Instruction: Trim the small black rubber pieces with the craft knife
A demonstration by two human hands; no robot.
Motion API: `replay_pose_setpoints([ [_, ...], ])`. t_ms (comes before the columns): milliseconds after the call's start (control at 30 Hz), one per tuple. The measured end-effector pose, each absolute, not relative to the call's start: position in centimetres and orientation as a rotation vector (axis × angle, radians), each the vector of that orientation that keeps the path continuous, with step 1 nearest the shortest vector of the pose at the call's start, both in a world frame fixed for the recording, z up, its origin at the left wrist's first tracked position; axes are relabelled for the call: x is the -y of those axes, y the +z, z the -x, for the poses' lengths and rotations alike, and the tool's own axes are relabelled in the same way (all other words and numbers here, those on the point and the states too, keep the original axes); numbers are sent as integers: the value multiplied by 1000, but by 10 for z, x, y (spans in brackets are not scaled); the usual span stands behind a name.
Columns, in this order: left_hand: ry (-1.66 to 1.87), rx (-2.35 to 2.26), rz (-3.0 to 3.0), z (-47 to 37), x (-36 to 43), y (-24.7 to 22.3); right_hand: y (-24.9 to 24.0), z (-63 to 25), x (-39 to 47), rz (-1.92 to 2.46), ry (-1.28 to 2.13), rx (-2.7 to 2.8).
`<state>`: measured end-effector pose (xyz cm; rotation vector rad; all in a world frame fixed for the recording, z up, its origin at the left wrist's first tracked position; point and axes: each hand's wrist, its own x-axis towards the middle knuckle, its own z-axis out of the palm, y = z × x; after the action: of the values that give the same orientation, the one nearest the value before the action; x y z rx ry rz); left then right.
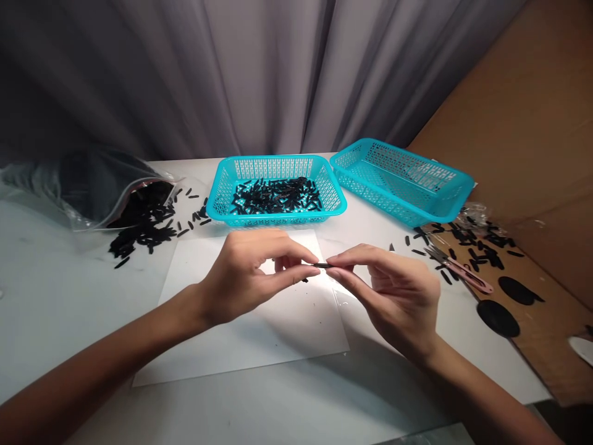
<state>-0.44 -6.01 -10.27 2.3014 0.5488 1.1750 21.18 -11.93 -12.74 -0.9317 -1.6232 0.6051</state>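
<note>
My left hand (259,269) and my right hand (393,290) meet near the middle, over a white sheet (250,334). Between their fingertips they pinch one small, thin black piece (322,266), one end in each hand. Another dark bit (304,280) shows just under my left fingertips. Behind the hands stands a blue basket (278,220) with many slim black pieces (278,194) in it.
A second blue basket (393,210) sits tilted at the back right. An open plastic bag (88,185) spills black pieces at the left. At the right lie pink-handled snips (470,277), loose black pieces (482,253) and two black rounded pads (498,318).
</note>
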Motion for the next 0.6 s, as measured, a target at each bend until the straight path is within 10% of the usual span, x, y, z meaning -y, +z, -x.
replay_pose_setpoints([
  [600, 1181, -577, -2175, 3, 62, -100, -127, -210, 118, 883, 364, 1746],
])
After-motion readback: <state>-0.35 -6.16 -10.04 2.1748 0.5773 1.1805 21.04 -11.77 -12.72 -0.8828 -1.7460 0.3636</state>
